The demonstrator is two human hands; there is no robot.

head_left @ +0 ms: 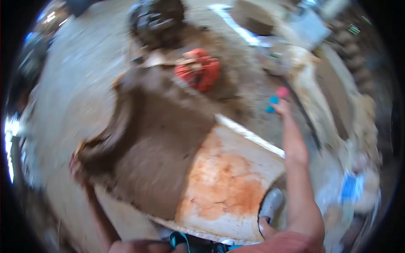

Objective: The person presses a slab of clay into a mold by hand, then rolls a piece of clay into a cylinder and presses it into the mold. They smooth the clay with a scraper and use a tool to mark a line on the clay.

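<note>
A broad sheet (253, 158), whitish with an orange-brown stain, stretches in front of me. A dark brown, clay-like slab (160, 139) covers its left part, and its left end curls up. At that curled edge, my left hand (77, 169) is closed on the sheet's border. My right hand (282, 108) is stretched out beyond the sheet's right side, closed around a small teal and pink object (274, 102). Motion blur hides what kind of object it is. My fingers on the right are only partly distinct.
A dark, shiny clay-like mound (156, 21) stands at the back, with a red-orange bundle (198, 69) nearer. A round brown lump (253, 17) lies farther off. Along the right are pale sacking (303, 74) and a brown slab (333, 97). A shod foot (271, 204) is beside the sheet.
</note>
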